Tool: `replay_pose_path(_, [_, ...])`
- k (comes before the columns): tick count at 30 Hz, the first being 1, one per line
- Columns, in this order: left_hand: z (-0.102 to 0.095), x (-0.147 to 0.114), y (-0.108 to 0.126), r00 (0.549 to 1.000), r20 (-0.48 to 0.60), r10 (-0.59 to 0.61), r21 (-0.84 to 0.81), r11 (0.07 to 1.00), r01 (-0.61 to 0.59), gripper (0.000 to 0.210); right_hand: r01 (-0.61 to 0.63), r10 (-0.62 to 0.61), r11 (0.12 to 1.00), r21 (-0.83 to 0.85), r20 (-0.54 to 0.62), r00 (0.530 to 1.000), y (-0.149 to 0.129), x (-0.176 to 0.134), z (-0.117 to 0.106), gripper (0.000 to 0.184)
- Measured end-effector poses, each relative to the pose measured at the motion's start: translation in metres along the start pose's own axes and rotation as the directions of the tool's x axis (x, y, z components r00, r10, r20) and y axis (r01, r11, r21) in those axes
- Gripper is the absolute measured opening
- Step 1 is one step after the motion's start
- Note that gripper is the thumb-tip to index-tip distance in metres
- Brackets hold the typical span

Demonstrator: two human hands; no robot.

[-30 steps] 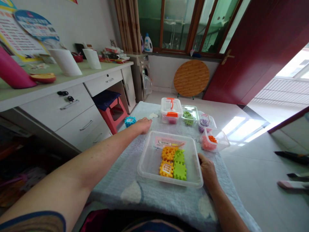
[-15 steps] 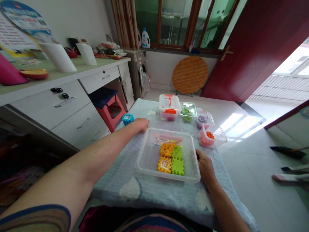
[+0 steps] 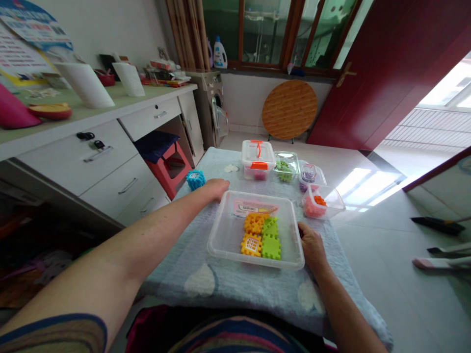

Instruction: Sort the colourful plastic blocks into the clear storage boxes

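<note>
A clear plastic box (image 3: 224, 250) stands before me on the cloth-covered table. Inside lie yellow toothed building blocks (image 3: 253, 223), one with a white window, and green ones (image 3: 271, 246). My left hand (image 3: 218, 189) reaches to the box's far left corner, its fingers curled down and mostly hidden; what they hold does not show. Against the box's right wall, my right hand (image 3: 312, 247) has its fingers bent at the side, apparently gripping it. A blue block piece (image 3: 196, 180) with a white window sits left of my left hand.
Toward the back stand a lidded box with orange clips (image 3: 258, 159), a clear tub with green blocks (image 3: 292, 164), one with purple pieces (image 3: 312, 174), and an open tub with orange pieces (image 3: 333, 203). A red stool (image 3: 171, 169) is beside the table (image 3: 172, 264).
The view has tilted slightly, so the box and table sit a little higher in the picture. A sliver of yellow under my left hand no longer shows. Both hands stay about where they were.
</note>
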State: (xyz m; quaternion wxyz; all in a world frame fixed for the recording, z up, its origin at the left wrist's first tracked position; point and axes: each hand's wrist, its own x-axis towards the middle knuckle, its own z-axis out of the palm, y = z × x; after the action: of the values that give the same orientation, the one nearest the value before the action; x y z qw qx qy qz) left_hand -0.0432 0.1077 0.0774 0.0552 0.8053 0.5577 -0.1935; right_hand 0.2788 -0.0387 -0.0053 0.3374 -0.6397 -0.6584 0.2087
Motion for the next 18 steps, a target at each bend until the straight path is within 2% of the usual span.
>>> replay_pose_path(9, [0.0, -0.0061, 0.0019, 0.999, -0.015, 0.034, -0.011, 0.999, -0.035, 0.051, 0.004, -0.003, 1.0, -0.01, 0.01, 1.0, 0.0002, 0.0005, -0.0008, 0.029])
replay_pose_path(18, [0.0034, 0.0015, -0.0001, 0.999, 0.024, 0.048, 0.013, 0.999, -0.048, 0.039, 0.004, -0.004, 1.0, -0.004, 0.01, 1.0, -0.0011, 0.0003, -0.0016, 0.03])
